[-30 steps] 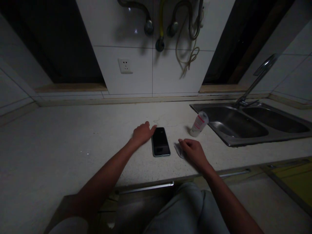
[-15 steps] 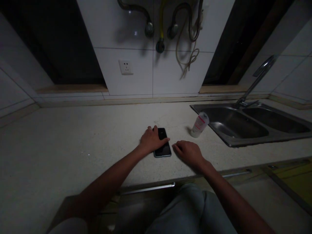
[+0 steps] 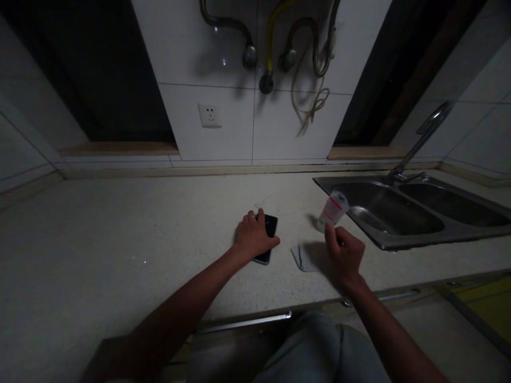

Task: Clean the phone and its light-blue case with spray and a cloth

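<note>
My left hand point(image 3: 254, 235) lies over a black smartphone point(image 3: 271, 224) on the counter. Its thumb reaches across to the right edge and its fingers hold the left side. To the right, my right hand point(image 3: 346, 250) is raised a little with its fingers curled closed; whether anything is pinched in them is hidden. Below and left of it lies a folded grey cloth point(image 3: 305, 258), flat on the counter and partly in shadow. Just beyond the right fingertips stands a translucent plastic cup point(image 3: 334, 207) with pink print; I cannot tell whether the fingers touch it.
The pale counter point(image 3: 120, 223) runs along a tiled wall. A double steel sink point(image 3: 385, 242) with a tall faucet point(image 3: 419, 141) is at the right. A wall socket point(image 3: 209, 115) and several pipe fittings point(image 3: 266, 82) sit above. The room is dim.
My right hand has risen and moved right toward the cup, and the grey cloth now shows on the counter. Under my left hand the phone has turned slightly clockwise.
</note>
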A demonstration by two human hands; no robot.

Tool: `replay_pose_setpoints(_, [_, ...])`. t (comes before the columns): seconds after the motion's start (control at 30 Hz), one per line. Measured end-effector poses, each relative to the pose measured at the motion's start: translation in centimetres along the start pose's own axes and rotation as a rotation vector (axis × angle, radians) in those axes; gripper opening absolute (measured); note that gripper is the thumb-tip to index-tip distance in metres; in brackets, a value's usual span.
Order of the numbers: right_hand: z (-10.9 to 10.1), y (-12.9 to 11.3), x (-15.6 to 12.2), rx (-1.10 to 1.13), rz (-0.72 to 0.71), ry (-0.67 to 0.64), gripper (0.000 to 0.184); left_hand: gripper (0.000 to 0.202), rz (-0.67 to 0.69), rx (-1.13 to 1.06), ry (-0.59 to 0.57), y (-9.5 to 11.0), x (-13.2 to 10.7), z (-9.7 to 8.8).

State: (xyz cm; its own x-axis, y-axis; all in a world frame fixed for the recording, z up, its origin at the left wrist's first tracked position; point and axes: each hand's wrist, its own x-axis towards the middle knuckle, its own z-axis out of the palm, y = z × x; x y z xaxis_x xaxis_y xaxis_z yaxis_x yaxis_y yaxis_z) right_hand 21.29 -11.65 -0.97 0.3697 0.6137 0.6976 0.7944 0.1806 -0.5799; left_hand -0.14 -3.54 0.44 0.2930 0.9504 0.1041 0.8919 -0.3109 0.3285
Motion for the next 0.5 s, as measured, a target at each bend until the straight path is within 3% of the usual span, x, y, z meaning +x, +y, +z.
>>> replay_pose_setpoints(0.07, [-0.2, 0.4, 0.5, 0.073, 0.092, 0.168, 0.036, 0.1, -0.005, 0.006, 0.009, -0.2, 0.1, 0.0])
replay_pose_setpoints(0.13, [-0.2, 0.9, 1.0, 0.131, 0.141, 0.256, 0.033, 0.097, -0.015, 0.012, 0.001, -0.3, 0.1, -0.1])
replay_pose_setpoints(0.23, [0.1, 2.0, 1.5, 0.135, 0.131, 0.28, 0.057, 0.09, -0.031, 0.007, -0.025, -0.3, 0.1, -0.2])
replay_pose_setpoints(0.3, [0.4, 2.9, 1.8, 0.081, 0.136, 0.224, 0.073, 0.086, -0.044, 0.009, -0.038, -0.2, 0.1, -0.4])
replay_pose_setpoints(0.37, [0.8, 3.8, 2.2, 0.039, 0.201, 0.085, 0.079, 0.084, -0.061, 0.027, -0.049, 0.0, 0.1, -0.7])
replay_pose_setpoints(0.5, [1.9, 5.4, 3.6, 0.11, 0.41, -0.262, 0.056, 0.093, -0.087, 0.05, -0.062, 0.0, 0.3, -0.6])
